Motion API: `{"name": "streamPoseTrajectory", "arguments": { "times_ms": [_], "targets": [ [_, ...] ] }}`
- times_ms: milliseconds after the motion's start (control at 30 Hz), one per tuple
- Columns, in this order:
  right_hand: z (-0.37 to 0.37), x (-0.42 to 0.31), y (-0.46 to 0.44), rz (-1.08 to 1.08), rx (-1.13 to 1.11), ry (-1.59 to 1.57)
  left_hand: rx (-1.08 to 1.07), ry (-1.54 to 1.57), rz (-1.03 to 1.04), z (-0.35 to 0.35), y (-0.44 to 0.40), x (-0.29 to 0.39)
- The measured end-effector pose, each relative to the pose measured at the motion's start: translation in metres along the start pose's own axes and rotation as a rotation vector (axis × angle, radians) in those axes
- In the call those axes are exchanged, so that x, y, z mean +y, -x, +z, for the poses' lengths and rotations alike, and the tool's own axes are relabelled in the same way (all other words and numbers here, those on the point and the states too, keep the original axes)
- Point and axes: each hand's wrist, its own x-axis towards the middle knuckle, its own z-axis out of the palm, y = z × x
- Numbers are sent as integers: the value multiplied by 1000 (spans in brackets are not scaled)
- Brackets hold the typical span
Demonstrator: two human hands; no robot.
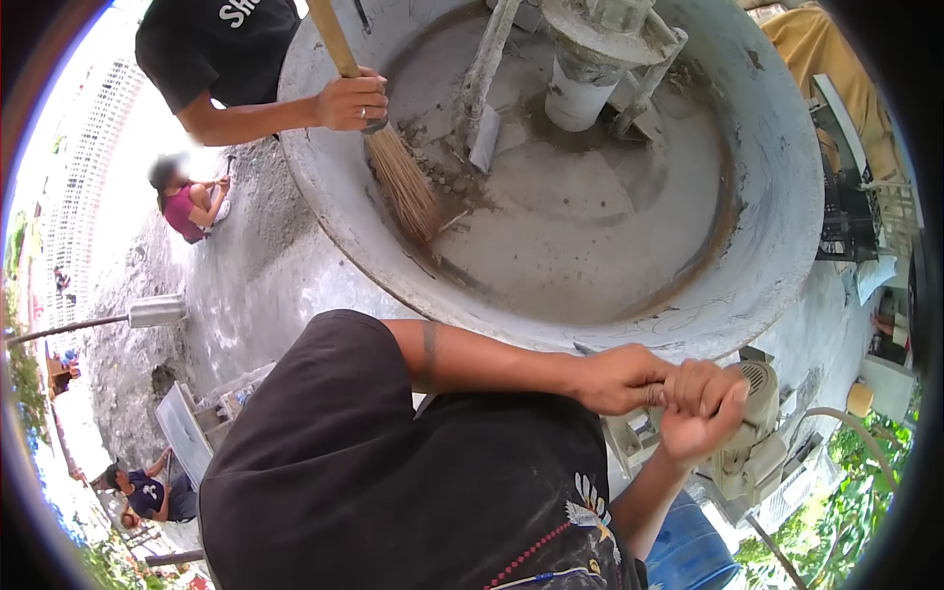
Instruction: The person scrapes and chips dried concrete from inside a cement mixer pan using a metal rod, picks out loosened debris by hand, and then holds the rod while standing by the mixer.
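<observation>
My left hand [621, 380] reaches across from the left, its fingers bent and pressed against my right hand. My right hand [701, 405] is curled into a fist with the thumb up, touching the fingertips of my left hand. Anything between them is hidden. Both are just outside the near rim of a large round metal pan [393, 285]. Inside the pan, another person's hand [352, 101] grips a straw broom [401, 182], whose bristles touch the grey, dusty floor near the left wall.
Mixer arms [484, 98] and a central hub [580, 93] stand inside the pan. A motor [755, 433] and a blue drum [691, 551] are at the lower right. One person [187, 205] crouches at the left, another [152, 492] sits at the lower left.
</observation>
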Motion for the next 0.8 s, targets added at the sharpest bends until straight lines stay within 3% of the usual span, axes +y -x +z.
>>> {"name": "streamPoseTrajectory", "arguments": {
  "times_ms": [67, 100, 133, 200, 233, 333, 367, 400, 467, 567, 667, 700, 733, 800],
  "targets": [
    [3, 6, -27, 334, 411, -23, 76, 72, -52, -3, -4, 0],
    [16, -2, -39, 369, 476, -8, 41, 105, -155, -8, -10, 13],
    [20, -14, -45, 361, 466, 1, 10, 131, -251, -12, -16, 26],
    [28, -36, -47, 133, -14, -94, 2, 139, -152, -10, -17, 48],
    [36, -42, -48, 63, -74, -33, -50, 197, -95, -9, -16, 54],
    [28, -18, -50, 154, 51, -74, -99, 238, -65, -22, -19, 39],
    [23, -2, -54, 245, 263, -54, 14, 279, -107, -25, -22, 22],
    [23, -2, -53, 253, 264, -46, 131, 321, -150, -27, -23, 21],
    [23, -2, -59, 365, 371, -24, 129, 265, -222, -28, -21, 24],
    [45, -33, -50, 239, 173, -20, -57, 286, -21, -22, -17, 55],
    [32, -13, -53, 138, 83, 9, -61, 329, -44, -24, -20, 28],
    [19, 10, -54, 247, 270, 76, -116, 333, -176, -32, -20, 0],
    [9, 25, -50, 359, 455, 146, -120, 340, -176, -33, -19, 0],
    [-3, 31, -36, 393, 491, 11, 16, -37, -485, -40, -16, 6]
  ]
}}
